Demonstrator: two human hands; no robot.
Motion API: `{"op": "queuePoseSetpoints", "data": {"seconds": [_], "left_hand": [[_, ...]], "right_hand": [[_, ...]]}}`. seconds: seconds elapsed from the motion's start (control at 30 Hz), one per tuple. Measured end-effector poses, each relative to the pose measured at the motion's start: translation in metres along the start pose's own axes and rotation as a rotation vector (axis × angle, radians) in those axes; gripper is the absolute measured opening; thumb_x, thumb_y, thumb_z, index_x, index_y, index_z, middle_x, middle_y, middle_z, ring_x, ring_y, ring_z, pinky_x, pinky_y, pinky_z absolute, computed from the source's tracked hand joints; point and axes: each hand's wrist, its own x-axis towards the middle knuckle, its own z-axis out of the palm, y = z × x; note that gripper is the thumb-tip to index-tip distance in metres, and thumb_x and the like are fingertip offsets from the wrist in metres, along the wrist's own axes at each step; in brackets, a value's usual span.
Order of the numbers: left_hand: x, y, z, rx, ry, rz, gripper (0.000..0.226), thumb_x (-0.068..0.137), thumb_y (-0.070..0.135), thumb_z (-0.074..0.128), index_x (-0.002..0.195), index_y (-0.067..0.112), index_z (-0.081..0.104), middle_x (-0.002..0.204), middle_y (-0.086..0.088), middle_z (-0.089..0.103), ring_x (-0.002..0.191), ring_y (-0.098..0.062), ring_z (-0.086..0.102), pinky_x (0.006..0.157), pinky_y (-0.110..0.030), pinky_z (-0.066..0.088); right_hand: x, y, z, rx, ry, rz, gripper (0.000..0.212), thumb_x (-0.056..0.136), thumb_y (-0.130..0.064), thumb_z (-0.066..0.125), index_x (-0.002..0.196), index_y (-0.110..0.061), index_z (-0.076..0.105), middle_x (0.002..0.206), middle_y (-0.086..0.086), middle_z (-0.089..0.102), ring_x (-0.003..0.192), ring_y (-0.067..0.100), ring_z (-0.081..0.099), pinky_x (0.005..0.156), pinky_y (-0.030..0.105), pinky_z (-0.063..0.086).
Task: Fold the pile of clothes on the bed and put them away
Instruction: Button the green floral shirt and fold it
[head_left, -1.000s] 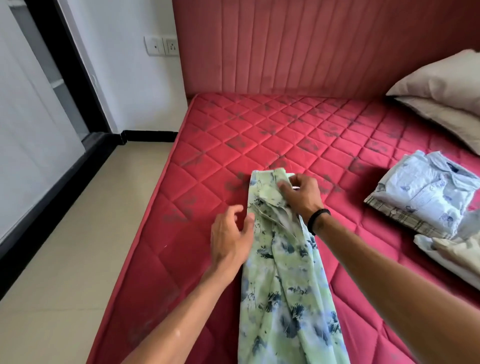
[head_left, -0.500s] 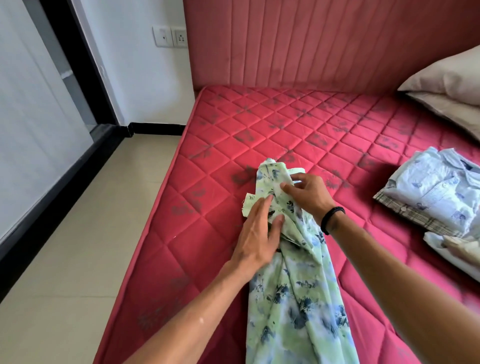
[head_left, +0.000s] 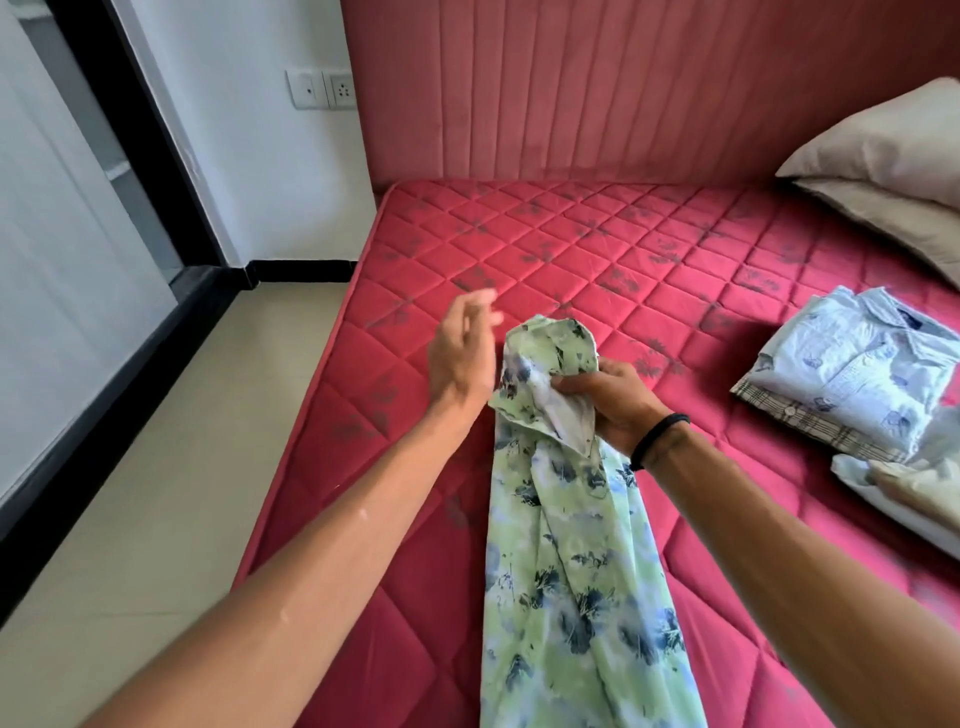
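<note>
A light green shirt with dark blue flower prints (head_left: 571, 571) lies in a long narrow strip on the red quilted mattress (head_left: 571, 249), running toward me. My right hand (head_left: 610, 397), with a black band at the wrist, grips the shirt's collar end and lifts it slightly. My left hand (head_left: 462, 348) hovers just left of the collar with fingers extended and blurred, off the cloth. A folded pale blue shirt (head_left: 862, 374) sits on a folded checked garment (head_left: 810, 426) at the right.
Beige and white clothes (head_left: 909, 499) lie at the right edge below the folded stack. Two pillows (head_left: 878, 156) rest against the red padded headboard at back right. Tiled floor (head_left: 156, 467) and a dark-framed sliding door lie left of the bed.
My left hand has come off the shirt and swung up and to the left. My right hand has bunched and raised the collar end.
</note>
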Motion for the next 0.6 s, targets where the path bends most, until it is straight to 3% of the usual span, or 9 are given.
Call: {"op": "queuePoseSetpoints", "data": {"seconds": [0.07,0.17,0.23,0.3,0.4,0.5,0.53,0.6], "left_hand": [[-0.015,-0.015,-0.011,0.095,0.143,-0.035,0.035,0.106,0.041,0.040,0.118,0.023,0.068,0.103,0.008,0.072,0.097,-0.013,0.065,0.092,-0.033,0.052],[-0.037,-0.044,-0.021,0.177,0.149,0.085,0.033,0.109,0.038,0.040,0.120,0.021,0.066,0.108,0.015,0.065,0.105,-0.010,0.059,0.097,-0.031,0.044],[-0.045,-0.060,-0.020,0.228,0.123,0.153,0.043,0.106,0.048,0.035,0.129,0.021,0.061,0.120,0.014,0.062,0.117,-0.011,0.057,0.106,-0.034,0.041],[-0.051,-0.068,-0.014,0.253,0.120,0.177,0.051,0.105,0.053,0.032,0.139,0.022,0.055,0.132,0.010,0.059,0.127,-0.012,0.052,0.113,-0.036,0.038],[-0.056,-0.075,-0.004,0.288,0.037,0.114,0.057,0.105,0.059,0.031,0.148,0.024,0.047,0.143,0.004,0.053,0.136,-0.014,0.046,0.116,-0.037,0.036],[-0.050,-0.080,0.004,0.332,-0.053,-0.040,0.044,0.107,0.053,0.036,0.129,0.025,0.062,0.124,-0.001,0.067,0.124,-0.026,0.057,0.108,-0.044,0.044],[-0.046,-0.081,0.007,0.332,-0.064,-0.025,0.038,0.108,0.045,0.038,0.119,0.023,0.066,0.112,0.000,0.072,0.114,-0.028,0.062,0.103,-0.044,0.046],[-0.039,-0.079,0.011,0.349,-0.081,0.064,0.030,0.109,0.024,0.042,0.121,0.018,0.068,0.108,0.001,0.076,0.101,-0.024,0.068,0.097,-0.037,0.049]], "right_hand": [[-0.002,-0.002,0.001,0.185,-0.182,0.040,0.028,0.091,0.009,0.064,0.119,0.007,0.066,0.114,0.024,0.074,0.089,0.032,0.075,0.076,0.040,0.064],[0.000,0.000,0.003,0.311,-0.302,0.076,0.045,0.089,0.003,0.064,0.134,0.005,0.062,0.128,0.022,0.069,0.102,0.033,0.073,0.089,0.042,0.061],[0.008,0.011,0.003,0.223,-0.183,0.123,0.045,0.087,0.008,0.064,0.132,0.009,0.062,0.121,0.022,0.071,0.097,0.033,0.075,0.084,0.042,0.063],[0.020,0.026,-0.001,-0.003,0.094,0.163,0.037,0.086,0.013,0.070,0.123,0.013,0.065,0.113,0.026,0.073,0.097,0.039,0.075,0.086,0.051,0.062],[0.028,0.038,-0.003,-0.167,0.294,0.114,0.027,0.076,0.005,0.083,0.101,0.003,0.074,0.098,0.022,0.077,0.092,0.040,0.076,0.083,0.059,0.062],[0.026,0.034,0.000,-0.508,0.366,-0.062,0.029,0.076,-0.011,0.079,0.103,-0.009,0.070,0.093,0.012,0.077,0.073,0.025,0.074,0.062,0.036,0.062],[0.024,0.032,-0.001,-0.595,0.408,-0.108,0.028,0.079,-0.013,0.076,0.106,-0.013,0.068,0.095,0.008,0.073,0.068,0.017,0.068,0.054,0.027,0.054],[0.021,0.031,-0.005,-0.630,0.447,-0.132,0.027,0.085,-0.018,0.075,0.109,-0.017,0.063,0.101,0.008,0.069,0.066,0.011,0.059,0.051,0.024,0.042]]}}
